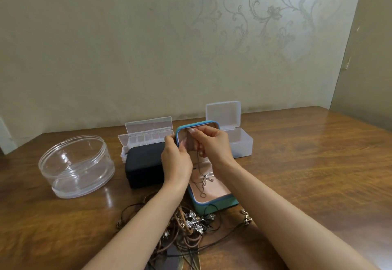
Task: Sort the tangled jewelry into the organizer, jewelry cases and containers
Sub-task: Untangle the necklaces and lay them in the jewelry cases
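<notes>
Head view. Glossy brown wooden tabletop (318, 163) with visible grain, set against a pale wall with scroll-patterned wallpaper (265, 26). Centre: teal zip-edged jewelry case (214, 205), open, lid upright, base lined in smooth pink-beige material. In the base: the lower loops of a thin silver chain (201, 181) with a small metal pendant, lying on the lining; the upper run rises to the right hand (212, 144). Right grip: fingertips pinch the chain in front of the lid's inner face. Left hand (176, 159): grip clenched on the lid's left edge, fingertips on the inner side. Just left of the teal case: black rectangular soft-textured case (144, 163), closed. Behind it: clear plastic compartment organizer (146, 138), lid raised; contents cannot be told. Far left: clear round plastic container (76, 166), thick see-through walls. Behind and to the right of the teal case: frosted rectangular plastic box (241, 142), hinged lid upright; contents cannot be told. Near edge, between the forearms: tangle of brown and black cords with silver pendants (191, 223), lying on the tabletop just in front of the teal case.
</notes>
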{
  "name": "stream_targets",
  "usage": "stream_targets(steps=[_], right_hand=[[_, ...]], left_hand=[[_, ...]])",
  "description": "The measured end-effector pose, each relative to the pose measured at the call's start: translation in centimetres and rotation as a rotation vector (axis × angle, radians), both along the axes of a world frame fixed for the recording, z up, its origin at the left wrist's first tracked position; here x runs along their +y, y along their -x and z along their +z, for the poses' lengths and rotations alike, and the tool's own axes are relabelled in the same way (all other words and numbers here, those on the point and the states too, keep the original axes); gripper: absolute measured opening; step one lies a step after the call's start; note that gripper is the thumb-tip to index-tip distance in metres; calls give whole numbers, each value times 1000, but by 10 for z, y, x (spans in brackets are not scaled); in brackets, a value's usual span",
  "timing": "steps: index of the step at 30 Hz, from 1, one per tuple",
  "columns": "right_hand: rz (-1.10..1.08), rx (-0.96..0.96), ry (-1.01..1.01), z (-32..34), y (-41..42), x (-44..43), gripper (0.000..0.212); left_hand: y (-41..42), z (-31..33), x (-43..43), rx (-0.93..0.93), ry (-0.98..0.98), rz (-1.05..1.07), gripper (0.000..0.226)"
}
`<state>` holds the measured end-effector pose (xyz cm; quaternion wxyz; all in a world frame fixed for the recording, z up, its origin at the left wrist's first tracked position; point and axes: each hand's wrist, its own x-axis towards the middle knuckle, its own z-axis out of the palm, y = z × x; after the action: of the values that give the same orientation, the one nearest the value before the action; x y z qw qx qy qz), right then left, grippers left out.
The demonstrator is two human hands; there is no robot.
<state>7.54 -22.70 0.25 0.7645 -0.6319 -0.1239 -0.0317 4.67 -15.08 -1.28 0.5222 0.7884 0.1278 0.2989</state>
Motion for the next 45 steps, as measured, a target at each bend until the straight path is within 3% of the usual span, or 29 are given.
stream_targets(steps=[2,5,12,18,26,31,35,38,45], right_hand=[[8,23,-22,0,0,1,11],[28,44,-63,0,2,2,13],[25,18,-63,1,2,2,13],[0,8,-48,-2,-3,5,18],[-21,-24,-56,-6,-5,7,21],[-154,-77,-9,-11,-10,5,18],[-211,-110,109,-12,-16,1,15],[-131,-75,149,-8,-15,-2,18],[97,83,-52,-3,-9,-3,12]], left_hand=[[-5,-5,-3,34,200,-46,17],[-12,-13,-7,54,317,-91,15],[-15,-19,-8,-24,331,-92,14],[-18,-20,-10,-43,379,-116,27],[-23,-18,-10,-32,445,-88,22],[-24,-18,-8,-5,342,-50,17],[-21,-18,-7,15,155,-4,29],[-18,-18,-7,23,76,14,29],[-17,-18,-7,26,63,-28,28]])
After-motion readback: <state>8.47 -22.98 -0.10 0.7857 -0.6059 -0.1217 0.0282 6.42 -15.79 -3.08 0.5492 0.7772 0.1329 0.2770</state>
